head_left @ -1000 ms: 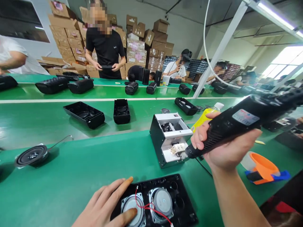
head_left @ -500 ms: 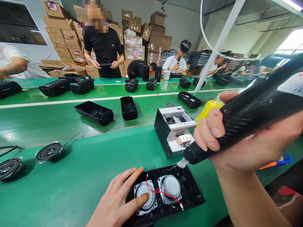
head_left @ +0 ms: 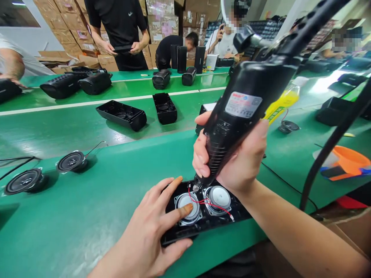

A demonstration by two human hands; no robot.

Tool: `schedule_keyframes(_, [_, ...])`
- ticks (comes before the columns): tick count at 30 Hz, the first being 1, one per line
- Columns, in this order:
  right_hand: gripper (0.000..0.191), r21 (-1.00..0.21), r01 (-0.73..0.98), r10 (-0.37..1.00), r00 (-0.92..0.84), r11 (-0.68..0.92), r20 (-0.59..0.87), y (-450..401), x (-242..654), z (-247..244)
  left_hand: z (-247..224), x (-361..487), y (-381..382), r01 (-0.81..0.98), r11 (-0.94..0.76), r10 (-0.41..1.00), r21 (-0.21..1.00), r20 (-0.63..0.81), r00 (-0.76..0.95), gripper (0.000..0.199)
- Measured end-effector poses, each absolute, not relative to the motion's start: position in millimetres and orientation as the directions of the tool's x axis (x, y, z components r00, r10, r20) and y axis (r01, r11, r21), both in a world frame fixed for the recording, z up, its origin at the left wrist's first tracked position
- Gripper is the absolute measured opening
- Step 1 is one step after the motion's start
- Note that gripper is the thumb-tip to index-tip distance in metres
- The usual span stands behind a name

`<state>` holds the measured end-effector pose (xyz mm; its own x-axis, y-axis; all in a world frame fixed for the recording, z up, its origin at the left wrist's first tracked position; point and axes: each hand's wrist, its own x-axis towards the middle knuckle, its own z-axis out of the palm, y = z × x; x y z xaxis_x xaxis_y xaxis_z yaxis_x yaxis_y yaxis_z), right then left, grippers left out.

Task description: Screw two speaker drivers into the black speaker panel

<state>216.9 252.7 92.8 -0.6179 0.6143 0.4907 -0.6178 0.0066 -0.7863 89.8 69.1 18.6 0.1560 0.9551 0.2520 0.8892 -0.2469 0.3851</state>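
My left hand (head_left: pixel 150 222) holds the left end of a black speaker panel (head_left: pixel 181 231), one finger on a round silver speaker driver (head_left: pixel 185 206) and the thumb at the near edge. A second driver (head_left: pixel 219 197) is set beside it. Thin red wires (head_left: pixel 198 201) cross both, ending in a small white plug. Wrapped around a black electric screwdriver (head_left: pixel 228 127), my right hand (head_left: pixel 240 162) tilts it tip-down. Its tip (head_left: pixel 197 186) meets the panel near the far edge, between the drivers; the exact contact is too small to make out. The forearm covers the panel's right end.
Two loose speaker drivers (head_left: pixel 72 161) (head_left: pixel 23 181) lie at left. Open black speaker housings (head_left: pixel 121 115) (head_left: pixel 164 108) sit beyond. A yellow bottle (head_left: pixel 282 102), an orange-and-blue container (head_left: pixel 344 162) and a hanging black cable (head_left: pixel 333 143) are at right. Co-workers stand across the bench.
My right hand has brought the screwdriver left and more upright, its tip moving from the panel's far right part to between the drivers. The left thumb now shows at the near edge.
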Motion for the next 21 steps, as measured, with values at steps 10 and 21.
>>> schedule_keyframes(10, [0.061, -0.786, -0.612, 0.507, -0.708, -0.091, 0.492, 259, 215, 81, 25, 89, 69, 0.917, -0.234, 0.962, 0.323, 0.213, 0.17, 0.048])
schedule_keyframes(21, [0.063, -0.776, -0.627, 0.485, -0.701, -0.069, 0.523, 258, 215, 78, 24, 81, 71, 0.934, -0.278, 0.946, 0.225, 0.233, 0.226, 0.058])
